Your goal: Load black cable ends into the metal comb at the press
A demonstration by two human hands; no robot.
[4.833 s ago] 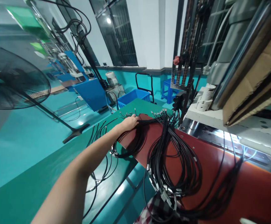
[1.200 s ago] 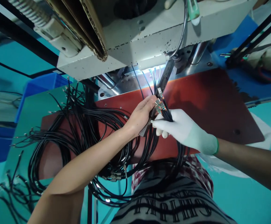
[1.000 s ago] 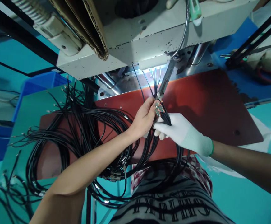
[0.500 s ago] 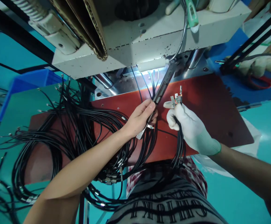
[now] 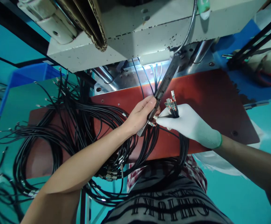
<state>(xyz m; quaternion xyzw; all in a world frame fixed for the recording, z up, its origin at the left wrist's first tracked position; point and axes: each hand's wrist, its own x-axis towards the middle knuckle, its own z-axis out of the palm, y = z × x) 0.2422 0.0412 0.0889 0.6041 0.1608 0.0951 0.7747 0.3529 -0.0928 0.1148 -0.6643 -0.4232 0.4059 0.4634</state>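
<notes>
My bare left hand [image 5: 140, 114] is wrapped round a long, dark slotted metal bar [image 5: 165, 83] that slants up toward the machine. Small metal connectors [image 5: 151, 123] sit by the bar's lower end, with black cables [image 5: 147, 146] trailing down from there. In its white glove, my right hand [image 5: 186, 120] is closed round a bundle of black cables [image 5: 184, 146]. Their bare metal connector ends [image 5: 170, 104] stick up above the fingers. The right thumb and fingertips pinch at a connector beside the bar's lower end, touching or nearly touching it.
A press-like machine [image 5: 126, 46] with metal posts [image 5: 202, 51] and a lit white lamp [image 5: 156, 57] stands ahead. Coiled black cables [image 5: 75, 121] cover the left of the red board [image 5: 219, 102]. A blue bin [image 5: 28, 74] is behind them. Red-handled scissors [image 5: 269, 77] lie at the right.
My right hand has moved left and slightly down to the bar's lower end, and the held connectors now tilt left. My left hand keeps its grip on the bar. The view has shifted slightly.
</notes>
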